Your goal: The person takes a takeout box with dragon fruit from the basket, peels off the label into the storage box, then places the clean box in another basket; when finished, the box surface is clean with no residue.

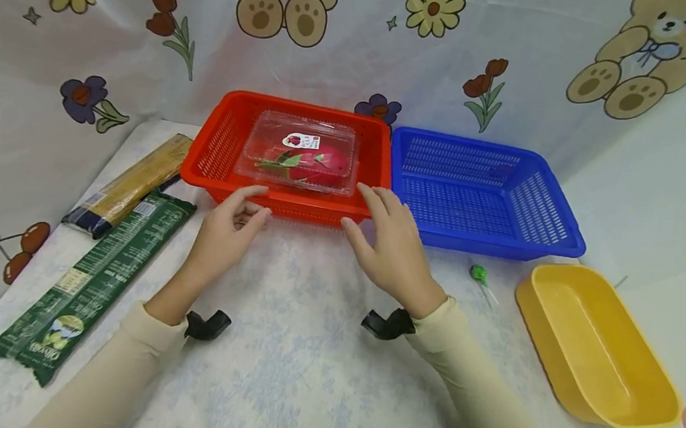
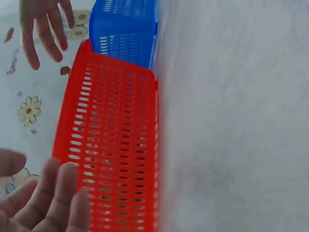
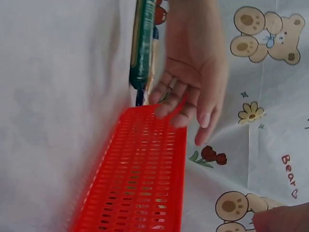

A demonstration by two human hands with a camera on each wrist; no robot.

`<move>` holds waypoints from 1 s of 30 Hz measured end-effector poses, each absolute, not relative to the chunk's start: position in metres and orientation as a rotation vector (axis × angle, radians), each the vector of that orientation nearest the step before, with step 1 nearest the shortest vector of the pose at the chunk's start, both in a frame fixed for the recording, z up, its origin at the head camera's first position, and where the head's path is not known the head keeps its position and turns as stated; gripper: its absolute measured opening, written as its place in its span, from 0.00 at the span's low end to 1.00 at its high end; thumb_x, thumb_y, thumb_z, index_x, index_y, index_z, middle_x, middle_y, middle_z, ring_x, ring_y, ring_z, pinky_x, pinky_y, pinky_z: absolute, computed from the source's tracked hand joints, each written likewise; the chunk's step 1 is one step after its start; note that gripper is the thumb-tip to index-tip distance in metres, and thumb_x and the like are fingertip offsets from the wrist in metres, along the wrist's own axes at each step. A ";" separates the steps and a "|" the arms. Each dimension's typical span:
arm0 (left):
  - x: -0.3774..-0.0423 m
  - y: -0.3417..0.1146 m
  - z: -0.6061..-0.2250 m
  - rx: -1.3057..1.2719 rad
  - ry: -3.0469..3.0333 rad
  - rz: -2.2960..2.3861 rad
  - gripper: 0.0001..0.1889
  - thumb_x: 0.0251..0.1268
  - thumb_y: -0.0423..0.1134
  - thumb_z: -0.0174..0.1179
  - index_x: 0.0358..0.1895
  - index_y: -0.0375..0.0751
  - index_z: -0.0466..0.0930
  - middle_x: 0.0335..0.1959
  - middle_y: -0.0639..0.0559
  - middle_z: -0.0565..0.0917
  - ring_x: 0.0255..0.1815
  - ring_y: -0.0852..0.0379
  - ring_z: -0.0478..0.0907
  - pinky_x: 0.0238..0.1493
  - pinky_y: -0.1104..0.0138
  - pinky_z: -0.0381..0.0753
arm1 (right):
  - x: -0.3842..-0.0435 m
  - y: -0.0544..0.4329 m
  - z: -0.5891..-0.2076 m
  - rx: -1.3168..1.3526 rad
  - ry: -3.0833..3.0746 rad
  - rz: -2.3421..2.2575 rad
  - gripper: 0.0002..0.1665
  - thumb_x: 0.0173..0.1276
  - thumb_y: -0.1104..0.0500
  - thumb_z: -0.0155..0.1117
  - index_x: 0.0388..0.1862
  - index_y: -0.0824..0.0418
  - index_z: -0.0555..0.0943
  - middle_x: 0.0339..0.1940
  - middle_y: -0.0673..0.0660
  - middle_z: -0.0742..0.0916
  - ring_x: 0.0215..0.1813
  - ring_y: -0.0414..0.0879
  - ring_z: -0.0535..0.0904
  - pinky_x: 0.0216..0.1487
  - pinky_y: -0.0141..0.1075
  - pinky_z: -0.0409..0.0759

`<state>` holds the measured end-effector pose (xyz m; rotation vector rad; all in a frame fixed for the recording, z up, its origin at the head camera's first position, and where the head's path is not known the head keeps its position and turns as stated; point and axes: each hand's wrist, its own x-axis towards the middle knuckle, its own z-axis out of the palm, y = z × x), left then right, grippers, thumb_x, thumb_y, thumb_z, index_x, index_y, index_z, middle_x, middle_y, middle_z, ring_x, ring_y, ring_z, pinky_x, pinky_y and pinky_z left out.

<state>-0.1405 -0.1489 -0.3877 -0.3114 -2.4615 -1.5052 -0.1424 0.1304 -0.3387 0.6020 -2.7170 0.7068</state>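
Observation:
A clear plastic clamshell box (image 1: 299,152) with a pinkish-red fruit inside and a white label on its lid sits in the red basket (image 1: 216,138). My left hand (image 1: 228,233) hovers by the basket's front left side, fingers loosely bent and holding nothing. At the front right corner is my right hand (image 1: 392,250), its fingers spread and relaxed near the rim. In the left wrist view, the left fingers (image 2: 63,193) overlap the basket's slotted side wall. The right wrist view shows the left hand (image 3: 198,72) with relaxed fingers beside the basket's far end.
A blue basket (image 1: 459,244) stands right of the red one. Farther right is a yellow tub (image 1: 593,338), with a green lollipop (image 1: 479,275) near it. At left lie a green packet (image 1: 97,279) and a yellowish packet of what looks like pasta (image 1: 136,178). Printed cloth (image 1: 346,68) hangs behind.

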 end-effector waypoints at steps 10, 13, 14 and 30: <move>-0.160 -0.165 -0.405 0.140 -2.145 -1.770 0.23 0.76 0.50 0.58 0.65 0.45 0.65 0.34 0.40 0.76 0.33 0.54 0.71 0.36 0.65 0.70 | -0.233 0.096 -0.346 0.425 -2.867 1.111 0.31 0.75 0.45 0.61 0.72 0.53 0.70 0.51 0.58 0.76 0.48 0.49 0.73 0.48 0.42 0.79; -0.164 -0.169 -0.408 0.180 -2.043 -1.815 0.22 0.77 0.47 0.58 0.64 0.43 0.64 0.34 0.47 0.75 0.37 0.56 0.72 0.40 0.66 0.70 | -0.250 0.087 -0.351 0.285 -2.966 1.023 0.33 0.76 0.43 0.59 0.76 0.48 0.66 0.60 0.57 0.72 0.51 0.49 0.75 0.55 0.46 0.82; -0.164 -0.170 -0.408 0.191 -2.015 -1.811 0.21 0.77 0.46 0.58 0.63 0.42 0.65 0.34 0.50 0.74 0.37 0.57 0.72 0.40 0.67 0.70 | -0.255 0.083 -0.351 0.249 -2.982 0.985 0.34 0.76 0.43 0.58 0.77 0.48 0.65 0.62 0.58 0.71 0.51 0.50 0.75 0.56 0.48 0.82; -0.174 -0.185 -0.416 0.233 -1.798 -1.852 0.16 0.73 0.39 0.64 0.58 0.40 0.74 0.38 0.52 0.73 0.33 0.56 0.70 0.33 0.70 0.68 | -0.274 0.066 -0.351 0.003 -3.149 0.737 0.38 0.80 0.42 0.48 0.84 0.49 0.54 0.63 0.61 0.81 0.53 0.57 0.80 0.60 0.57 0.78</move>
